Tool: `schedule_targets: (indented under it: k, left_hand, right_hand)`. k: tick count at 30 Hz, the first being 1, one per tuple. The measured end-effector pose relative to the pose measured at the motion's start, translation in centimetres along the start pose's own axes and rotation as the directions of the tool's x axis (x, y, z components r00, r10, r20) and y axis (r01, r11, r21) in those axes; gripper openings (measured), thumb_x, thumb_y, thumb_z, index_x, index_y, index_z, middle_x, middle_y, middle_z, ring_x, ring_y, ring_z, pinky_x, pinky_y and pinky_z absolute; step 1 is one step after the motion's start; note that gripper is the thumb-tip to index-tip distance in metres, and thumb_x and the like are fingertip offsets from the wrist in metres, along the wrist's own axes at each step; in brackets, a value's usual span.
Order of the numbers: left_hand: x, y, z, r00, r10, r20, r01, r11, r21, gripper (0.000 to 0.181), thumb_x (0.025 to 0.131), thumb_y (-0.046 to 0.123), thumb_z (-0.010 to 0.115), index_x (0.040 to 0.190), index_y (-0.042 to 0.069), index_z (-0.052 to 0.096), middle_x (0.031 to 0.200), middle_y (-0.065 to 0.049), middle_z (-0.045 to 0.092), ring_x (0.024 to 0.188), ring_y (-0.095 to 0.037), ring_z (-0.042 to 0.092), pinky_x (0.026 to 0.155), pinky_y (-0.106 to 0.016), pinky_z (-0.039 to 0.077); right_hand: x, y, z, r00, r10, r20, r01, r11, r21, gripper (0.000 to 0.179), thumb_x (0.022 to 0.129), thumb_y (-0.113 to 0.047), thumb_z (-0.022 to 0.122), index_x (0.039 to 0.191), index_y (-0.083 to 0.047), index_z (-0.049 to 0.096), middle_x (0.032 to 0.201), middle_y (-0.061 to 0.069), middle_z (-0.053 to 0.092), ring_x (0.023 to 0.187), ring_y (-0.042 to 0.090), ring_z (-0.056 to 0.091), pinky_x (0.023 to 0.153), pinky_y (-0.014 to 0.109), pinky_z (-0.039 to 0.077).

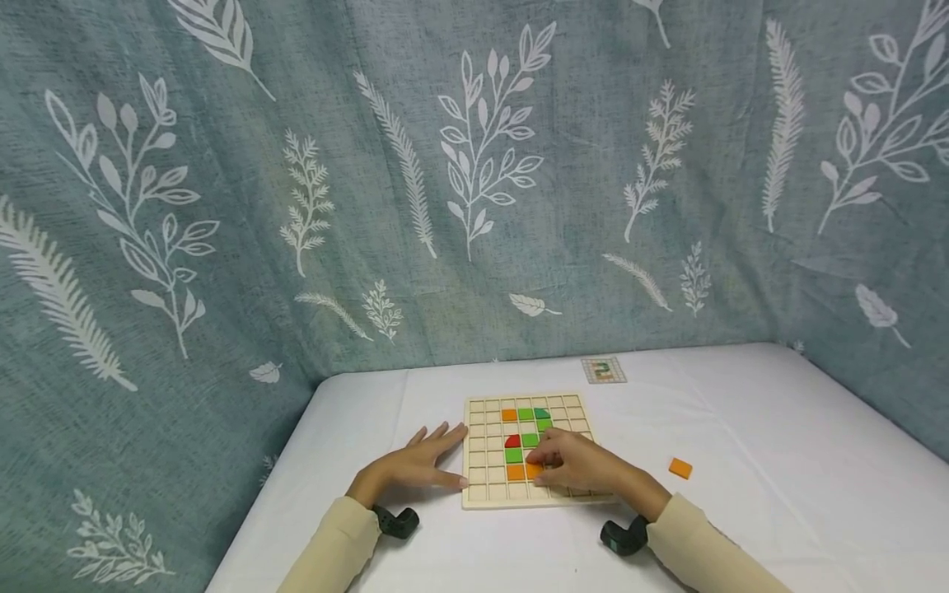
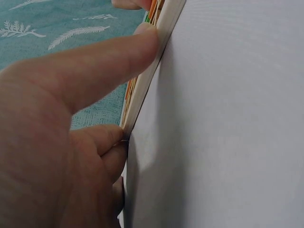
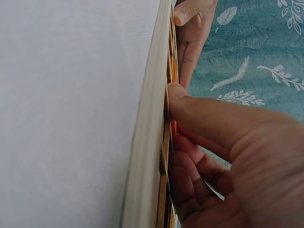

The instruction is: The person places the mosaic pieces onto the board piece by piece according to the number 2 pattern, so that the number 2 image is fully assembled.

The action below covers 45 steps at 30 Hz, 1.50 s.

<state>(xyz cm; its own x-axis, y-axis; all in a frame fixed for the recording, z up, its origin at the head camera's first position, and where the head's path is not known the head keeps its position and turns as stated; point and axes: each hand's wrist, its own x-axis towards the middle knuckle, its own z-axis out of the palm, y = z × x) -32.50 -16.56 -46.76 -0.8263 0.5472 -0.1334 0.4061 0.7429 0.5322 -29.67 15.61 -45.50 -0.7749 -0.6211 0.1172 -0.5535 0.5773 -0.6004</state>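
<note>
A pale wooden grid board [image 1: 477, 492] lies on the table with green, orange and red tiles in several of its squares. My right hand [image 1: 582, 463] is over the lower middle of the board, thumb and fingers pinching an orange square tile [image 1: 534, 470]. Just left of that sits another orange tile [image 1: 515, 473], below a green tile [image 1: 513, 455] and a red rounded one [image 1: 512, 441]. With fingers spread, my left hand [image 1: 415, 463] touches the board's left edge. In the left wrist view its thumb [image 2: 114, 57] rests along the board's side.
One loose orange tile [image 1: 680, 468] lies on the white tablecloth to the right of my right hand. Behind the board, a small card [image 1: 604, 370] with a printed grid pattern lies flat. A leaf-patterned curtain [image 1: 474, 313] hangs along the table's far side.
</note>
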Motion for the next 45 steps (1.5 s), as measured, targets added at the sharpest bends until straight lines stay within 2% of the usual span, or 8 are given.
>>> schedule_targets:
  k: [12, 23, 27, 31, 39, 45]
  left_hand:
    - [0.0, 0.0, 0.0, 1.000, 0.007, -0.003, -0.007, 1.000, 0.011, 0.103, 0.082, 0.061, 0.069, 0.161, 0.017, 0.021, 0.168, -0.001, 0.018, 0.158, -0.025, 0.007, 0.127, -0.052, -0.002]
    - [0.3, 0.3, 0.2, 1.000, 0.011, 0.009, -0.011, 1.000, 0.001, 0.102, 0.083, 0.060, 0.069, 0.161, 0.018, 0.021, 0.168, 0.000, 0.018, 0.158, -0.025, 0.006, 0.127, -0.052, -0.003]
    - [0.5, 0.2, 0.3, 1.000, 0.013, 0.014, -0.013, 1.000, 0.012, 0.101, 0.083, 0.062, 0.068, 0.161, 0.019, 0.020, 0.168, 0.001, 0.018, 0.158, -0.025, 0.005, 0.127, -0.052, -0.004]
    - [0.3, 0.1, 0.3, 1.000, 0.004, 0.011, -0.005, 1.000, 0.016, 0.101, 0.083, 0.062, 0.068, 0.161, 0.019, 0.020, 0.168, 0.001, 0.018, 0.158, -0.025, 0.007, 0.127, -0.053, -0.003]
    - [0.0, 0.1, 0.3, 1.000, 0.016, 0.012, -0.017, 1.000, 0.014, 0.102, 0.083, 0.061, 0.069, 0.161, 0.016, 0.020, 0.168, -0.001, 0.018, 0.158, -0.027, 0.007, 0.127, -0.054, -0.003]
    - [0.0, 0.0, 0.1, 1.000, 0.005, 0.004, -0.005, 1.000, 0.008, 0.103, 0.082, 0.061, 0.069, 0.161, 0.016, 0.020, 0.168, -0.002, 0.018, 0.158, -0.027, 0.007, 0.127, -0.054, -0.002]
  right_hand:
    - [0.1, -0.2, -0.4, 1.000, -0.006, 0.012, 0.006, 1.000, -0.029, 0.027, 0.086, -0.028, 0.079, 0.109, -0.014, 0.075, 0.098, -0.005, 0.061, 0.086, 0.008, 0.054, 0.073, 0.022, 0.049]
    - [-0.7, 0.6, -2.0, 0.996, -0.081, -0.036, 0.082, 0.997, 0.017, 0.022, 0.091, -0.024, 0.074, 0.109, -0.010, 0.074, 0.100, -0.001, 0.068, 0.085, 0.002, 0.059, 0.077, 0.020, 0.055]
    - [-1.8, 0.5, -2.9, 0.995, -0.088, -0.037, 0.090, 0.996, 0.027, 0.023, 0.093, -0.023, 0.072, 0.110, -0.008, 0.074, 0.103, 0.003, 0.071, 0.088, 0.003, 0.062, 0.080, 0.022, 0.057]
    - [-3.1, 0.4, -4.0, 0.995, -0.084, -0.060, 0.083, 0.996, -0.020, 0.022, 0.092, -0.019, 0.073, 0.110, -0.007, 0.073, 0.104, 0.005, 0.072, 0.089, 0.003, 0.062, 0.080, 0.023, 0.057]
    - [-6.6, 1.5, -6.4, 0.983, -0.008, -0.183, -0.008, 0.997, -0.082, 0.024, 0.090, -0.024, 0.074, 0.108, -0.008, 0.072, 0.100, -0.001, 0.070, 0.088, 0.002, 0.060, 0.079, 0.026, 0.057]
    - [-9.0, 2.6, -7.8, 0.972, 0.037, -0.231, -0.052, 0.997, -0.063, 0.025, 0.092, -0.028, 0.073, 0.107, -0.008, 0.071, 0.101, 0.002, 0.070, 0.088, 0.002, 0.061, 0.078, 0.024, 0.056]
